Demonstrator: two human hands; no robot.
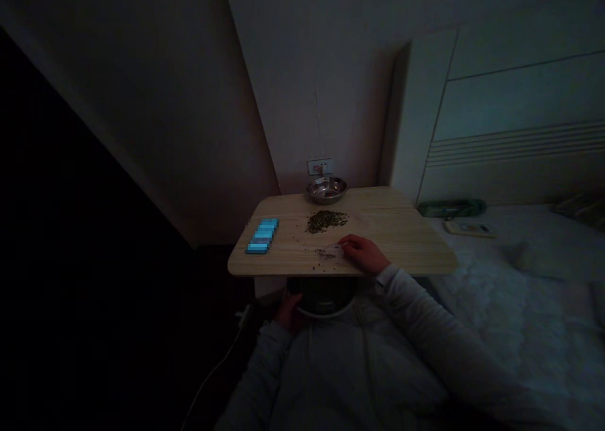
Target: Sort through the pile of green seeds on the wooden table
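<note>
My right hand (363, 253) is closed over the front part of a small wooden table (401, 229), pinching a thin, pale, see-through piece (335, 250) whose kind I cannot make out. Small dark grains (325, 254) lie at its left edge, and a few are scattered nearer the table's front. Farther back is a heap of greenish grains (325, 220). Below the front edge, my left hand (289, 312) grips the left side of a dark round bowl (326, 302) with a pale rim. The tabletop hides part of this bowl, and its inside is too dark to read.
A shiny metal bowl (326, 190) stands at the table's back, below a wall socket (320, 166). A lit phone (263, 236) lies at the left. To the right is a bed (510, 311) with a remote control (469, 229) and a green bottle (452, 208). A white cable (215, 371) hangs at lower left.
</note>
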